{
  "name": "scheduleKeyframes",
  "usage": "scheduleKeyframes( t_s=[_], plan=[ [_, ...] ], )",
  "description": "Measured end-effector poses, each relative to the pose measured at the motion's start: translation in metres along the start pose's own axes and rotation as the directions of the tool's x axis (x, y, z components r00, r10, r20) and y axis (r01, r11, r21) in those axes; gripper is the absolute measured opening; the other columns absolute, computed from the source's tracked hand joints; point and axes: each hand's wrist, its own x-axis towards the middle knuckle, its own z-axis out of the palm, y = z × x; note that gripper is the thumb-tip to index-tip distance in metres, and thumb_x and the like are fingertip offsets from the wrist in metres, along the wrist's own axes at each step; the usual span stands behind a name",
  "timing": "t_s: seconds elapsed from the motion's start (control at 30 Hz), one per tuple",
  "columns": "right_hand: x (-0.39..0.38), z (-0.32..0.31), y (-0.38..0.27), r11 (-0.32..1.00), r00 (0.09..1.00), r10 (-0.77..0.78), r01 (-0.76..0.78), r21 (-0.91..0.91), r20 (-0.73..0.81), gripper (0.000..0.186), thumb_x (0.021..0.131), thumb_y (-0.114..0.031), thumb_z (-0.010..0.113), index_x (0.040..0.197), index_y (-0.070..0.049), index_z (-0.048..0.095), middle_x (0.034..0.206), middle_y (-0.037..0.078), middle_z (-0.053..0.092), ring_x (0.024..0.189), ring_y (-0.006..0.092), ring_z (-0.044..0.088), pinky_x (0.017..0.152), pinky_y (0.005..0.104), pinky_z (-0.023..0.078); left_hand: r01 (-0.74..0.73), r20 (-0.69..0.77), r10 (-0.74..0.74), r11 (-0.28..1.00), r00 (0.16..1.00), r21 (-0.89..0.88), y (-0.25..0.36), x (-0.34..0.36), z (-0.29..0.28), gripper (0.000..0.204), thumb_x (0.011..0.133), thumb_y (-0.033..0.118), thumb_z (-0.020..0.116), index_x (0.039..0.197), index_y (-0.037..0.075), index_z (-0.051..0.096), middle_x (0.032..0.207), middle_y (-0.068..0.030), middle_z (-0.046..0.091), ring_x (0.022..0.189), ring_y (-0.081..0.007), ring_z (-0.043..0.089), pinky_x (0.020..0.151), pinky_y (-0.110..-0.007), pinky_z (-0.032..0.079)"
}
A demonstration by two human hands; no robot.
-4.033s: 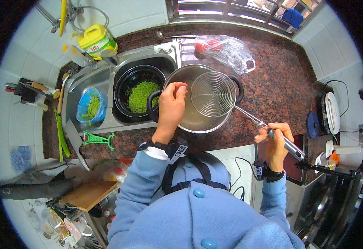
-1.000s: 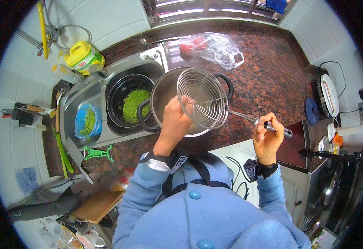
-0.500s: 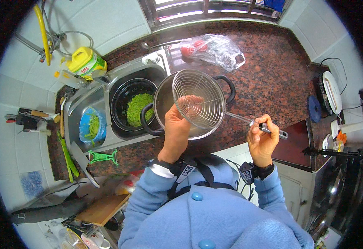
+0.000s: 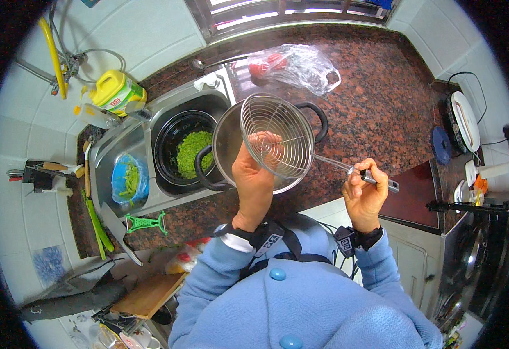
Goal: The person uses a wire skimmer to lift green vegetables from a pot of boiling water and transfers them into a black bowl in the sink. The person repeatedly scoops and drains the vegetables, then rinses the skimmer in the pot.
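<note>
A round wire strainer (image 4: 283, 136) with a long metal handle is tilted over a steel pot (image 4: 224, 142) with black handles. My right hand (image 4: 363, 195) pinches the strainer's handle near its dark grip, fingers closed. My left hand (image 4: 253, 183) holds the strainer's bowl from beneath at its left side. Its fingers show through the wires, pressed to the underside, with the thumb hidden. To the left, a black basin (image 4: 164, 125) in the sink holds chopped green pieces (image 4: 194, 153). The pot's inside is largely covered by the strainer and hand.
Left of the basin, a blue bag-lined bowl (image 4: 119, 189) holds green scraps. A knife (image 4: 115, 227), a green peeler (image 4: 145, 222) and green stalks (image 4: 94, 224) lie along the near edge. A clear plastic bag (image 4: 309, 67) with something red lies behind; a yellow jug (image 4: 115, 93) stands far left.
The view has shifted slightly. Both hands keep their hold on the strainer, which stays above the pot at nearly the same tilt.
</note>
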Motion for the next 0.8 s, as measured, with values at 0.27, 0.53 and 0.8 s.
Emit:
scheduleKeyframes(
  t_s=[0.27,0.53,0.8],
  plan=[
    [-0.001,0.003,0.007,0.997,0.996,0.046,-0.042,0.063,-0.071,0.025,0.091,-0.026,0.047,0.089,-0.002,0.054,0.069,0.011,0.059,0.049,0.0122,0.048,0.042,0.0224,0.037,0.037,0.021,-0.045,0.953,0.999,0.301,-0.006,0.001,-0.008,0.008,0.086,0.003,0.055,0.093,0.002,0.057,0.09,-0.0048,0.059,0.086,-0.0137,0.055,0.073,-0.029,0.045],
    [-0.001,0.0,0.003,0.995,0.993,-0.07,0.063,-0.078,-0.094,0.025,0.091,-0.028,0.048,0.093,-0.004,0.053,0.073,0.012,0.059,0.053,0.0133,0.052,0.045,0.0224,0.04,-0.285,0.288,0.038,0.313,0.957,0.906,-0.01,0.014,-0.044,0.011,0.081,0.015,0.055,0.075,0.006,0.057,0.078,-0.0081,0.054,0.079,-0.0264,0.051,0.081,-0.038,0.031],
    [-0.006,0.003,-0.017,0.833,0.934,-0.321,0.359,-0.421,0.159,0.027,0.092,-0.029,0.047,0.096,-0.003,0.047,0.078,0.017,0.06,0.054,0.0201,0.058,0.046,0.0273,0.049,-0.183,0.207,0.008,0.506,0.978,0.843,-0.005,0.024,-0.046,0.02,0.079,0.01,0.064,0.098,0.004,0.063,0.09,-0.0072,0.063,0.085,-0.0208,0.06,0.079,-0.031,0.043]
  ],
)
